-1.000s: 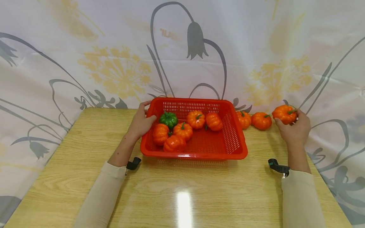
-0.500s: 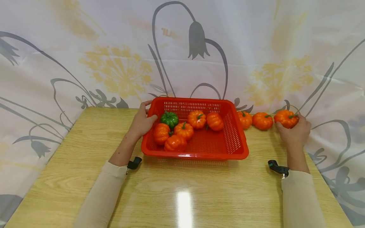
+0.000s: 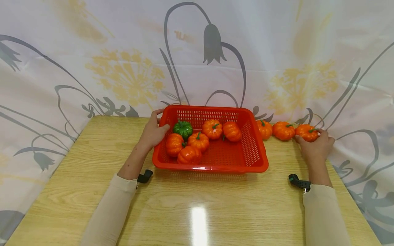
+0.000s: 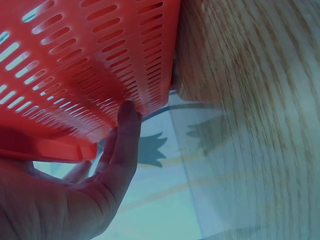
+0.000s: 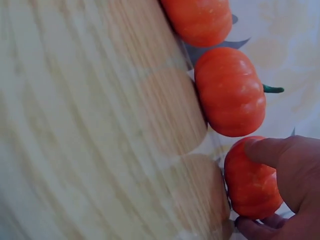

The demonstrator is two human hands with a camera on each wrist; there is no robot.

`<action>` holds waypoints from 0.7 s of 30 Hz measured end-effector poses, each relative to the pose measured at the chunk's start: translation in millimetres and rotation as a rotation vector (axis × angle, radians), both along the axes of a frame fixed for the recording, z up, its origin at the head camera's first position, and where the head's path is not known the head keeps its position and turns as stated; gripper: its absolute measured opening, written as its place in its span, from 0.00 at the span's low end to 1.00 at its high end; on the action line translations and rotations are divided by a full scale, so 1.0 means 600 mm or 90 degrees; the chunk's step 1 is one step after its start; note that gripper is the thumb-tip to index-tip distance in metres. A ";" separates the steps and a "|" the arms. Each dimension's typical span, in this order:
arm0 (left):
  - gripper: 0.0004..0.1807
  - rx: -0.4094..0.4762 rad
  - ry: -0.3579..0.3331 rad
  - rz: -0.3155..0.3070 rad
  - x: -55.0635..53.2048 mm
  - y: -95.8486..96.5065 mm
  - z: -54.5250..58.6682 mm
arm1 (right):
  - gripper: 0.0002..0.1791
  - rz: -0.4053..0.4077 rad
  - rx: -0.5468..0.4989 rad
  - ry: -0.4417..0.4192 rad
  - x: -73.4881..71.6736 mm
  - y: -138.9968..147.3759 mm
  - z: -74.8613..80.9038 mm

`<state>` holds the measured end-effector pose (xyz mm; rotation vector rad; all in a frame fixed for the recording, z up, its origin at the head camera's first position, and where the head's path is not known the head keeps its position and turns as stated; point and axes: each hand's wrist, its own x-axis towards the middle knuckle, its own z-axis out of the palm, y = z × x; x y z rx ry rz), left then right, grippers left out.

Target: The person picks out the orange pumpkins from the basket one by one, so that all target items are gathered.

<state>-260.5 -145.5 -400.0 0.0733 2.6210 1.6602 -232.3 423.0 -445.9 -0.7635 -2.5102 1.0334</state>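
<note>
In the head view, my left hand (image 3: 153, 132) grips the left rim of a red perforated plastic basket (image 3: 209, 168). The thumb lies over the rim, and the left wrist view has the fingers against the slotted outer wall (image 4: 100, 65). My right hand (image 3: 318, 147) holds a small orange pumpkin (image 3: 305, 132) with a green stem, at the right end of a row along the table's back edge. From the right wrist, the thumb presses one side of this pumpkin (image 5: 250, 185), with fingertips at the opposite side. It sits low, seemingly on the tabletop.
Inside the basket lie a green pumpkin (image 3: 183, 128) and several orange pumpkins (image 3: 189, 155), mostly toward the left. Two more orange pumpkins, one in the middle of the row (image 3: 283, 131) and one against the basket (image 3: 264, 130), stand on the wooden table (image 3: 246, 205). A patterned curtain (image 3: 123, 51) hangs behind.
My right hand has lowered the orange pumpkin from above the table to the row's right end, beside its neighbour. My left hand and the basket have stayed put.
</note>
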 end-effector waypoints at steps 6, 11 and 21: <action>0.39 -0.001 0.001 0.001 -0.001 0.000 -0.002 | 0.51 0.004 0.015 0.014 -0.002 0.001 -0.005; 0.39 -0.005 0.002 0.005 -0.001 0.000 -0.002 | 0.50 0.017 0.032 0.004 -0.003 0.002 -0.005; 0.39 0.002 0.002 0.003 0.000 0.001 0.000 | 0.52 0.052 0.035 -0.016 0.001 0.000 0.004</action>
